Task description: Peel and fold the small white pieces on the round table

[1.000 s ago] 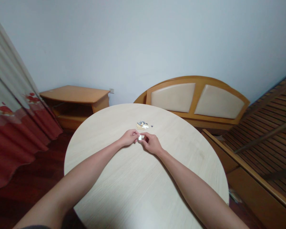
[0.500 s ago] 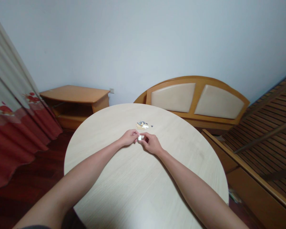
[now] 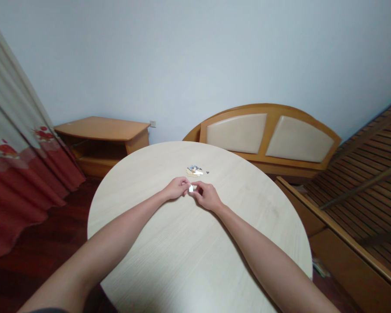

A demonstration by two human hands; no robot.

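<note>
Small white plastic piece, likely a toy brick, too tiny to tell: light, stiff, smooth, easy to drop; best pinched by its edges. Left hand and right hand both pinch it shut at fingertips, mid round pale wood worktop. Loose little grey and tan pieces lie at 12 o'clock, near.

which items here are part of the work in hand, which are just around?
In hand:
- small white piece, pinched between left hand and right hand
- pile of small pieces just beyond the hands
- round table

Just around:
- bed headboard
- low wooden stand
- curtain
- slatted bed frame
</note>
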